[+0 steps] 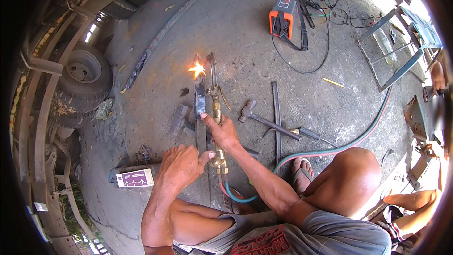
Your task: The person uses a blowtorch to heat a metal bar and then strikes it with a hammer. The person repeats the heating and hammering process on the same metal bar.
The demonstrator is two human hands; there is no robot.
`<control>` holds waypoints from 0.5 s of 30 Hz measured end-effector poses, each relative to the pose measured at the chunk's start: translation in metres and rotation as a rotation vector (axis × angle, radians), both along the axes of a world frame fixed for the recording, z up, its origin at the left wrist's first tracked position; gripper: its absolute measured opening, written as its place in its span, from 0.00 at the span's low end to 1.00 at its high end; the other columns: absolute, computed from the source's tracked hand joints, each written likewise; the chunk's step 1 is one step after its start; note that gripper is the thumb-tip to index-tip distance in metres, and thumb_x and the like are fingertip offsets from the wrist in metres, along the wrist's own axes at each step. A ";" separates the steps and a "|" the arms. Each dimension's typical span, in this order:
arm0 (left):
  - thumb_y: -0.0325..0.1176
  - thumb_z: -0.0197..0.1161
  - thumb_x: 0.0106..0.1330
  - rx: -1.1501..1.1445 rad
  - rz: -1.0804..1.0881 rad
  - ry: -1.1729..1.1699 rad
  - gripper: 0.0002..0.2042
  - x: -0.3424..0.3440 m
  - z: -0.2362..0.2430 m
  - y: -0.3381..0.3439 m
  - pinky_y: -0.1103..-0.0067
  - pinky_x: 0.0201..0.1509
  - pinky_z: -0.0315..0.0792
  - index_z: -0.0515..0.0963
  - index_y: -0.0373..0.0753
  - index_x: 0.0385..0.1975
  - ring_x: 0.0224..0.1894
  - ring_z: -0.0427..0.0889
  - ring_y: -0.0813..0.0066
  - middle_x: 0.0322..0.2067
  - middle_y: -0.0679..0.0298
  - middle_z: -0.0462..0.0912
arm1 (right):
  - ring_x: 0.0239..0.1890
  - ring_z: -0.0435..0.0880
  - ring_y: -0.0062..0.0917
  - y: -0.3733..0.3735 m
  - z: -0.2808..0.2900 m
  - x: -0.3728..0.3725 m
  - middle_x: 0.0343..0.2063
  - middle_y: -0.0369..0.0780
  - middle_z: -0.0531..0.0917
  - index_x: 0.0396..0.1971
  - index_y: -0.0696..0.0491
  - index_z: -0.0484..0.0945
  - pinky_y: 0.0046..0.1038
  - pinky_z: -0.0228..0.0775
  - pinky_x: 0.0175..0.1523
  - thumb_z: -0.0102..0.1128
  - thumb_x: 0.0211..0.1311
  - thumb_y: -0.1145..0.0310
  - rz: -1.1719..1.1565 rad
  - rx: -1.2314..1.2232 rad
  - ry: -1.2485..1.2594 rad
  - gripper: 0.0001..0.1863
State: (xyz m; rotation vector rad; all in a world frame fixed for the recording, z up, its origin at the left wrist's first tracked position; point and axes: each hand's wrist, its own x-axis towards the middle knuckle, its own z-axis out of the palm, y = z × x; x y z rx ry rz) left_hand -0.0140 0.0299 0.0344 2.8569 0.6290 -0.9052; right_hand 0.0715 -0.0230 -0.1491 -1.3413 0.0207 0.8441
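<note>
My right hand (224, 133) is closed round a brass cutting torch (216, 108), its thumb tip over a long flat metal bar (200, 104). The torch's head is at the far end, beside the bar's tip. There a bright orange-white flame (197, 70) glows over the bar's end. My left hand (181, 167) is closed at the bar's nearer part, its thumb reaching across toward the torch's rear valves; its curled fingertips are hidden. Red and green hoses (302, 153) leave the torch's back end and curve off to the right.
A hammer (264, 119), a dark metal strip (276, 113) and an electrode holder (311, 134) lie right of the torch. Another hammer head (179, 120) and a purple-white box (135, 178) are left. Beyond stand an orange-black welding machine (284, 16), a metal stand (401, 47) and a truck wheel (82, 71).
</note>
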 end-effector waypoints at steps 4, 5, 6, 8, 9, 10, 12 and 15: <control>0.55 0.59 0.75 -0.002 -0.017 -0.013 0.31 0.000 0.001 0.000 0.50 0.49 0.77 0.85 0.25 0.29 0.40 0.86 0.34 0.30 0.33 0.84 | 0.16 0.75 0.20 0.002 -0.003 -0.001 0.17 0.34 0.75 0.35 0.57 0.76 0.29 0.70 0.21 0.68 0.66 0.40 -0.004 -0.009 0.001 0.30; 0.55 0.59 0.75 0.001 -0.022 -0.019 0.31 0.000 0.000 0.000 0.50 0.49 0.77 0.85 0.25 0.29 0.40 0.86 0.34 0.30 0.33 0.84 | 0.15 0.75 0.20 0.002 -0.003 -0.001 0.17 0.34 0.75 0.35 0.57 0.76 0.29 0.70 0.21 0.68 0.66 0.40 -0.001 -0.017 0.001 0.30; 0.54 0.59 0.75 0.002 -0.022 -0.014 0.30 0.000 0.000 0.000 0.50 0.49 0.77 0.85 0.25 0.29 0.39 0.86 0.34 0.30 0.33 0.84 | 0.15 0.75 0.20 0.002 -0.002 -0.001 0.16 0.34 0.75 0.35 0.58 0.76 0.29 0.70 0.21 0.68 0.66 0.40 0.002 -0.027 0.001 0.31; 0.54 0.60 0.75 0.004 -0.025 -0.006 0.30 0.001 0.001 -0.001 0.50 0.49 0.77 0.85 0.25 0.28 0.39 0.86 0.34 0.29 0.33 0.84 | 0.15 0.76 0.20 0.002 0.000 -0.001 0.16 0.34 0.75 0.35 0.58 0.76 0.28 0.70 0.20 0.68 0.66 0.40 0.005 -0.033 -0.001 0.31; 0.54 0.60 0.75 0.001 -0.030 -0.016 0.30 0.001 0.001 -0.001 0.50 0.48 0.77 0.85 0.25 0.28 0.39 0.86 0.34 0.29 0.33 0.84 | 0.15 0.76 0.20 0.002 0.001 -0.001 0.16 0.34 0.75 0.36 0.58 0.76 0.28 0.70 0.20 0.68 0.66 0.39 0.005 -0.029 -0.003 0.31; 0.54 0.60 0.75 -0.001 -0.036 -0.026 0.30 0.001 0.001 0.000 0.51 0.48 0.77 0.85 0.25 0.28 0.39 0.86 0.33 0.29 0.33 0.84 | 0.15 0.76 0.20 0.002 0.001 0.000 0.16 0.34 0.75 0.36 0.58 0.76 0.28 0.70 0.20 0.68 0.66 0.39 0.005 -0.024 -0.005 0.31; 0.55 0.59 0.74 -0.006 -0.040 -0.050 0.32 -0.001 -0.002 0.001 0.50 0.48 0.76 0.84 0.25 0.26 0.38 0.85 0.33 0.28 0.34 0.83 | 0.17 0.79 0.23 0.001 0.003 0.001 0.17 0.36 0.77 0.37 0.59 0.76 0.31 0.73 0.22 0.69 0.64 0.40 0.015 -0.029 -0.004 0.32; 0.59 0.58 0.74 -0.007 -0.037 -0.070 0.34 -0.003 -0.005 0.003 0.48 0.47 0.74 0.83 0.26 0.24 0.37 0.84 0.31 0.28 0.34 0.82 | 0.16 0.77 0.22 0.004 -0.001 0.000 0.17 0.35 0.76 0.37 0.59 0.76 0.30 0.71 0.21 0.69 0.65 0.39 0.011 -0.021 -0.013 0.32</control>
